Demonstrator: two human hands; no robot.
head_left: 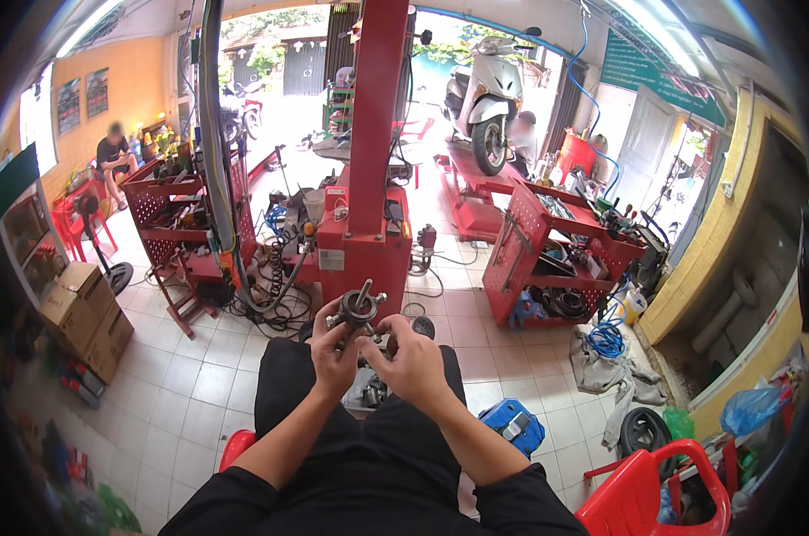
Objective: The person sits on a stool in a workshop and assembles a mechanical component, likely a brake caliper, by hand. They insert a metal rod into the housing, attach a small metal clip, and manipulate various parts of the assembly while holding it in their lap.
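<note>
Over my lap, my left hand [335,362] grips a round dark metal part [358,308] from its left side and below. A thin metal rod stands up out of its ring-shaped top, and bolt-like ends stick out at its sides. My right hand [408,361] is closed at the lower right of the same part, with thumb and fingers pinched against it. What lies between those right fingertips is largely hidden. Below my hands, between my knees, more metal pieces [369,389] are partly in view.
A red lift post [366,223] rises just ahead. Red tool carts stand left [181,214] and right [556,250]. A scooter [487,98] sits on a raised red platform. To my right are a blue case [512,425], a tyre [644,436] and a red chair [641,496]; cardboard boxes [87,317] stand left.
</note>
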